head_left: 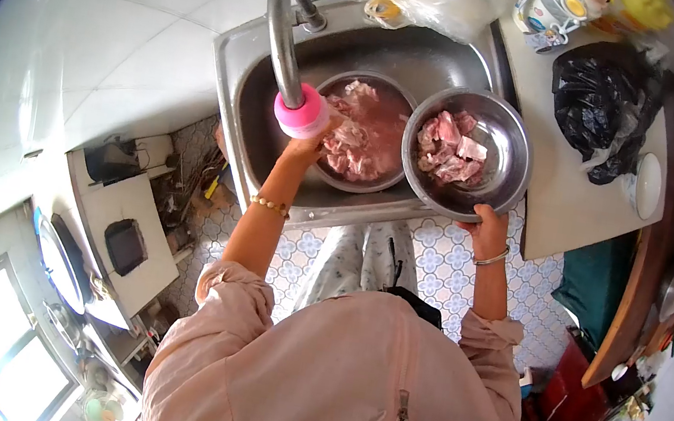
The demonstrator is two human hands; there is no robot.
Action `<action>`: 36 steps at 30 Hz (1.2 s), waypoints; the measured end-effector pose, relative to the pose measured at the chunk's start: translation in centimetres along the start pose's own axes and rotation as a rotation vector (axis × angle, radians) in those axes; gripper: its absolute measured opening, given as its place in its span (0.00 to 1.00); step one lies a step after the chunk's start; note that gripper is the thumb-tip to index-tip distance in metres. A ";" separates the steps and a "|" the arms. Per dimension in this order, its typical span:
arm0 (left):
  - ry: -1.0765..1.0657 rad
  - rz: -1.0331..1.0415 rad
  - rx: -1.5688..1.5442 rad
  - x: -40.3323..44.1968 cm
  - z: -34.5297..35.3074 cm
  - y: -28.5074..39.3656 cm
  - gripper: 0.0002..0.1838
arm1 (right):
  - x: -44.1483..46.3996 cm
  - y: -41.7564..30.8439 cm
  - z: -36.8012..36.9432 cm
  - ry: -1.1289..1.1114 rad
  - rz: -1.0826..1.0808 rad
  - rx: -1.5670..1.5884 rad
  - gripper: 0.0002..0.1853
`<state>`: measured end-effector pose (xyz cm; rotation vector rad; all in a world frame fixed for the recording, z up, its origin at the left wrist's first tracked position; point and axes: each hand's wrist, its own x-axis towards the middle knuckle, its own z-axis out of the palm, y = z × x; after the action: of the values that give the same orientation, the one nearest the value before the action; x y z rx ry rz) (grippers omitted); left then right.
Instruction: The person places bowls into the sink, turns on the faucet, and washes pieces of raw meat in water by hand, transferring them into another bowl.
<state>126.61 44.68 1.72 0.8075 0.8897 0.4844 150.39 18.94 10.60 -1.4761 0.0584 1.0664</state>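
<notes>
In the sink (301,40) sits a metal basin (410,99) with pieces of raw meat (359,148) in reddish water. My left hand (309,147) is at this basin's left side, next to the meat; the pink faucet head (299,113) covers most of its fingers, so its grip is hidden. My right hand (488,233) grips the near rim of a second metal bowl (505,162). That bowl is held over the sink's right side, overlapping the basin's edge, with several raw meat chunks (455,150) on its left side.
The curved metal faucet (280,23) arches over the sink's left part. A clear plastic bag (438,3) lies behind the sink. On the counter (550,212) to the right are a black plastic bag (598,97), a white bowl (648,186) and a cartoon-printed container (550,11).
</notes>
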 end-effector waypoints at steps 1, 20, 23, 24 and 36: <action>0.071 -0.119 -0.097 -0.4 0.1 0.3 0.20 | 0.1 0.1 -0.2 0.006 -0.002 0.002 0.22; -0.262 0.589 1.104 -6.0 20.0 3.6 0.35 | 0.7 0.8 -0.2 -0.023 -0.044 0.047 0.24; -0.126 0.506 1.025 -5.2 15.0 4.7 0.34 | 0.6 0.9 -0.9 -0.044 -0.029 0.063 0.24; -0.072 0.483 1.088 -3.7 11.8 3.9 0.37 | 0.5 1.0 -1.0 -0.056 -0.032 0.074 0.22; -0.061 -0.040 1.562 5.1 8.0 -2.2 0.57 | 0.9 1.5 -1.6 -0.050 -0.016 0.057 0.23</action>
<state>136.14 43.45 0.48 2.1772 1.1528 -0.4119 150.89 17.76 8.66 -1.3956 0.0410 1.0798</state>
